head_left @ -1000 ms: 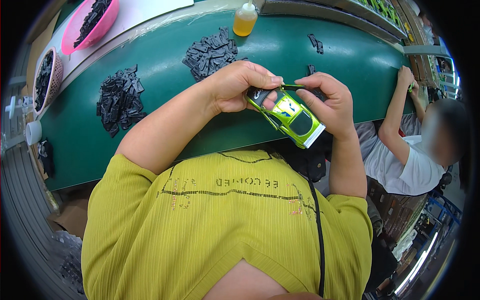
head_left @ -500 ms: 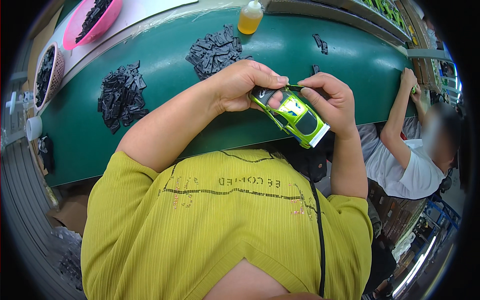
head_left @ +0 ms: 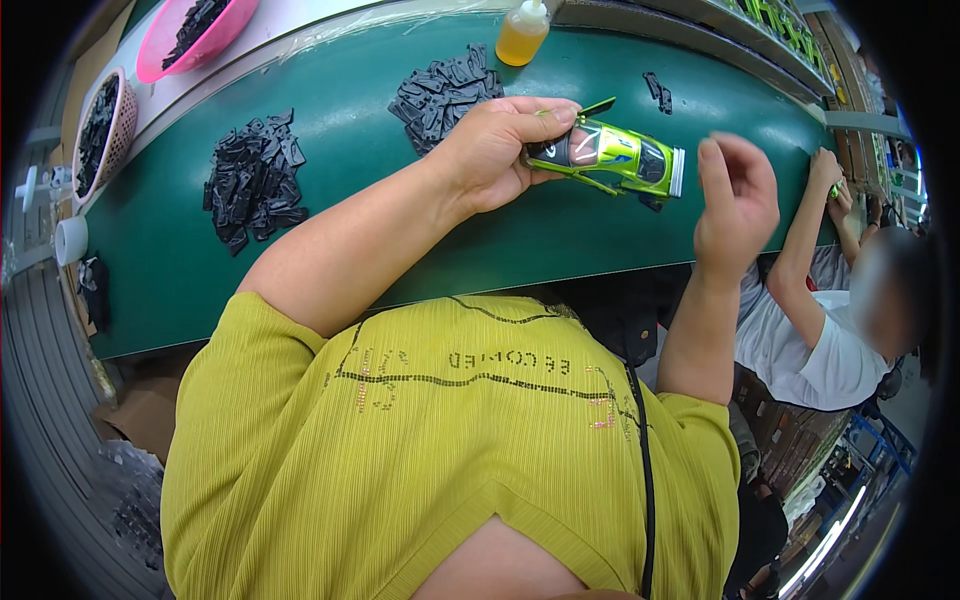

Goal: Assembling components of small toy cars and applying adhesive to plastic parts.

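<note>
My left hand (head_left: pixel 497 150) is closed around one end of a bright green toy car (head_left: pixel 618 158) with dark windows, above the green table. Both of the car's doors stand out from its sides, and a pale bar crosses the end away from my fingers. Off to the right of the car, touching nothing, is my right hand (head_left: pixel 738 205). Its fingers are loosely curled with the thumb apart, slightly blurred, and I see nothing in them. A dark part (head_left: pixel 650 202) shows on the table just past the car's lower edge.
Two heaps of black plastic parts, the left heap (head_left: pixel 255 180) and the middle heap (head_left: pixel 442 97), lie on the green table (head_left: pixel 350 130). Behind stands a bottle of amber liquid (head_left: pixel 522 34). A pink basin (head_left: pixel 205 38) and a pale basket (head_left: pixel 105 135) hold black parts. A co-worker (head_left: pixel 815 330) sits at right.
My right hand has let go of the toy car's door and moved right, away from it. My left hand has turned the car so its pale-barred end points right.
</note>
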`<state>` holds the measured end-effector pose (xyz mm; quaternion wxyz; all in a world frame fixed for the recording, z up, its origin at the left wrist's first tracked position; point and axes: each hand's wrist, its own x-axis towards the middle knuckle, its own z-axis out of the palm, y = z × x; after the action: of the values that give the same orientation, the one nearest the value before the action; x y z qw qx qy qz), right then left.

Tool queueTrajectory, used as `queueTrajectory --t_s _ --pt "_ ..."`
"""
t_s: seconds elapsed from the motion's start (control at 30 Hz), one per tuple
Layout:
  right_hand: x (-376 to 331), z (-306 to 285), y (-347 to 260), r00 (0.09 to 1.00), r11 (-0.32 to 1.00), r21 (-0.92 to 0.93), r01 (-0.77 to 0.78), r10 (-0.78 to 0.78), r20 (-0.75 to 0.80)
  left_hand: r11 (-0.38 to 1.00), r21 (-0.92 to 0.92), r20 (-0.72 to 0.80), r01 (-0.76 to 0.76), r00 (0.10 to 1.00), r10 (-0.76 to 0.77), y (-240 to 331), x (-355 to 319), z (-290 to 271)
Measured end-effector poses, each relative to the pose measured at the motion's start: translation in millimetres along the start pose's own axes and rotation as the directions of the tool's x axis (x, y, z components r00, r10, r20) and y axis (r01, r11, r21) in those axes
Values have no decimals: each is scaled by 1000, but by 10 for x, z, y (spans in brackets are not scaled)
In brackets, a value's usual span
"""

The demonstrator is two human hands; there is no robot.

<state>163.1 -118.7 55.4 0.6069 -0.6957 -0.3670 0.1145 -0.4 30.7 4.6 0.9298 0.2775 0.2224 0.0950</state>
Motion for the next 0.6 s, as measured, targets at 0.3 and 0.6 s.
queueTrajectory --t_s 0.3,0.6 --pt "-445 390 -35 820 616 -541 572 -431 376 995 -55 -49 -88 995 85 -70 -37 14" --pt "-637 493 -7 848 705 -473 529 -424 317 985 -109 -25 -134 991 132 -74 -42 -10"
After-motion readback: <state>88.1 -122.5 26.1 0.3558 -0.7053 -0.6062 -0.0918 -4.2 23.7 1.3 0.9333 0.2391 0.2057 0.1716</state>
